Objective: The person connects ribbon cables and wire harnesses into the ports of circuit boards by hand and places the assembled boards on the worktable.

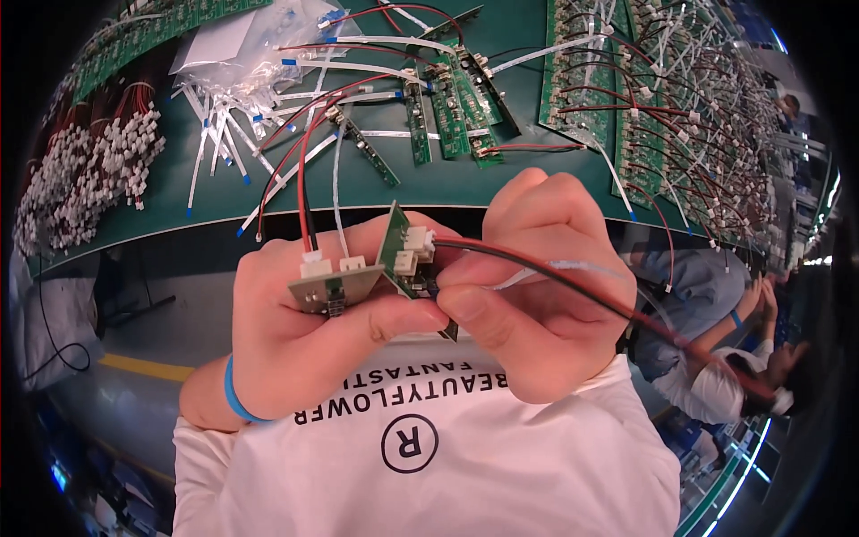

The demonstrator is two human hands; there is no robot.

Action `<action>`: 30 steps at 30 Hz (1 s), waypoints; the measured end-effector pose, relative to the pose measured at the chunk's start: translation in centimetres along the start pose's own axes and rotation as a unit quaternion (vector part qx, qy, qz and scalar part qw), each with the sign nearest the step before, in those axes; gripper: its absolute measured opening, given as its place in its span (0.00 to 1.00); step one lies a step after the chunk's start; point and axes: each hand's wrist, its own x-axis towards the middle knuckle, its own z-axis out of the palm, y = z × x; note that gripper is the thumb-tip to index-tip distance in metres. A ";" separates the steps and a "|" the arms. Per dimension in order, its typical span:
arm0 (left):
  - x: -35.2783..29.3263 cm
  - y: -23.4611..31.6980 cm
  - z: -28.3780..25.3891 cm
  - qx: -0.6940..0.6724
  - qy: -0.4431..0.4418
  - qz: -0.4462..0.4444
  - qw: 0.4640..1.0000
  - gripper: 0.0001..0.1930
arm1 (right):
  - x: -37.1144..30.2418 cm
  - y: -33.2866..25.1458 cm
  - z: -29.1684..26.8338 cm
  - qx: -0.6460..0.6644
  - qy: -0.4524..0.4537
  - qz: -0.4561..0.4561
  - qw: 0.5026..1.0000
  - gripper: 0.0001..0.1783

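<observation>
My left hand (295, 349), with a blue band at the wrist, is closed around two small green circuit boards. The nearer-left circuit board (335, 288) has white sockets on its edge, with a red-and-black wire lead (305, 197) plugged into one. Beside it, the second circuit board (394, 237) stands tilted, and another red-and-black lead (537, 261) runs from its white plug off to the right. My right hand (555, 295) is closed in a pinch against this second board, gripping a thin white flat cable (528, 274). The cable's end is hidden by my fingertips.
Several loose boards (452, 107) with cables attached lie on the green table (501, 183). Further right are large board panels (582, 98) with wires. At left are a bundle of white-plugged leads (89, 161) and a plastic bag (237, 58) of flat cables. Another person (716, 376) sits at right.
</observation>
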 end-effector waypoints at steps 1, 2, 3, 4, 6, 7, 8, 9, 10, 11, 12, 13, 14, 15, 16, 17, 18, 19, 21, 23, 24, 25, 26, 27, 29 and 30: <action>0.0 0.0 0.1 -0.024 0.016 -0.004 1.000 0.12 | 0.0 -0.2 0.2 0.012 0.019 0.013 1.000 0.09; -0.2 0.1 0.2 -0.048 0.026 -0.037 0.998 0.14 | 0.0 -0.3 0.3 0.023 0.020 0.031 0.999 0.08; -0.4 0.3 0.5 -0.048 0.026 -0.037 0.998 0.14 | -0.1 -0.3 0.3 0.023 0.020 0.031 0.999 0.08; -0.4 0.5 1.0 -0.058 0.073 -0.045 0.995 0.18 | -0.2 -0.3 0.4 0.033 0.022 0.038 0.998 0.08; -0.3 0.7 1.5 -0.082 0.120 -0.059 0.988 0.24 | -0.2 -0.4 0.4 0.043 0.023 0.045 0.998 0.08; -0.3 0.9 1.4 -0.083 0.120 -0.059 0.988 0.24 | -0.3 -0.4 0.3 0.036 0.016 0.045 0.998 0.08; -0.2 1.0 1.2 -0.066 0.108 -0.078 0.989 0.23 | -0.3 -0.4 0.2 0.029 0.010 0.045 0.999 0.08; -0.2 1.0 1.2 -0.050 0.095 -0.097 0.989 0.23 | -0.3 -0.4 0.2 0.029 0.009 0.044 0.999 0.08; -0.3 0.8 0.9 -0.050 0.096 -0.096 0.989 0.23 | -0.3 -0.2 0.3 0.031 0.022 0.033 0.999 0.08; -0.4 0.2 0.7 -0.045 0.072 -0.062 0.994 0.20 | -0.3 -0.1 0.3 0.032 0.036 0.022 0.999 0.08; -0.4 -0.1 0.5 -0.040 0.046 -0.028 0.998 0.18 | -0.2 0.0 0.4 0.031 0.036 0.022 0.999 0.08; -0.4 0.2 0.5 -0.041 0.045 -0.028 0.998 0.18 | -0.1 0.2 0.4 0.033 0.030 0.009 0.999 0.08; -0.2 0.7 0.7 -0.028 0.061 -0.042 0.997 0.19 | 0.0 0.3 0.4 0.035 0.023 -0.005 0.999 0.08; -0.1 0.9 0.8 -0.015 0.076 -0.055 0.995 0.21 | -0.2 0.5 0.3 0.035 0.024 -0.005 0.999 0.08; 0.0 -0.5 1.1 -0.079 0.149 0.062 0.984 0.19 | -0.5 0.8 0.3 0.036 0.076 -0.030 0.996 0.08; 0.2 0.4 0.0 -0.055 0.171 0.079 0.981 0.19 | -0.7 1.1 0.1 0.036 0.128 -0.055 0.990 0.07; 0.0 0.5 -0.1 -0.054 0.157 0.072 0.984 0.20 | -0.8 1.4 -0.6 0.025 0.127 -0.087 0.988 0.06; -0.3 0.6 0.0 -0.052 0.142 0.065 0.986 0.21 | -0.6 1.4 -0.6 0.024 0.126 -0.087 0.988 0.06; -0.2 1.0 0.7 -0.084 0.115 -0.019 0.990 0.26 | -0.2 1.3 -0.3 0.079 0.110 -0.064 0.989 0.06; 0.0 1.3 0.1 -0.132 0.084 -0.052 0.986 0.26 | 0.2 1.2 -0.8 0.062 0.074 -0.078 0.992 0.06; 0.1 1.4 -0.5 -0.176 0.055 -0.086 0.979 0.25 | 0.3 1.0 -0.8 0.055 0.060 -0.067 0.994 0.06; 0.2 1.4 -1.0 -0.221 0.026 -0.119 0.968 0.25 | 0.4 1.0 -0.8 0.048 0.047 -0.057 0.996 0.06; 0.2 1.4 -1.3 -0.264 -0.003 -0.152 0.952 0.24 | 0.5 1.3 -0.8 0.075 0.057 -0.053 0.994 0.07; 0.2 1.5 -1.3 -0.264 -0.002 -0.151 0.953 0.24 | 0.4 1.3 -0.7 0.075 0.055 -0.054 0.994 0.07; 0.2 1.4 -1.2 -0.272 0.005 -0.141 0.952 0.23 | 0.4 1.3 -0.5 0.151 0.081 -0.001 0.985 0.12; 0.2 1.4 -1.3 -0.273 0.005 -0.141 0.952 0.23 | 0.4 1.3 -0.5 0.150 0.081 0.000 0.985 0.12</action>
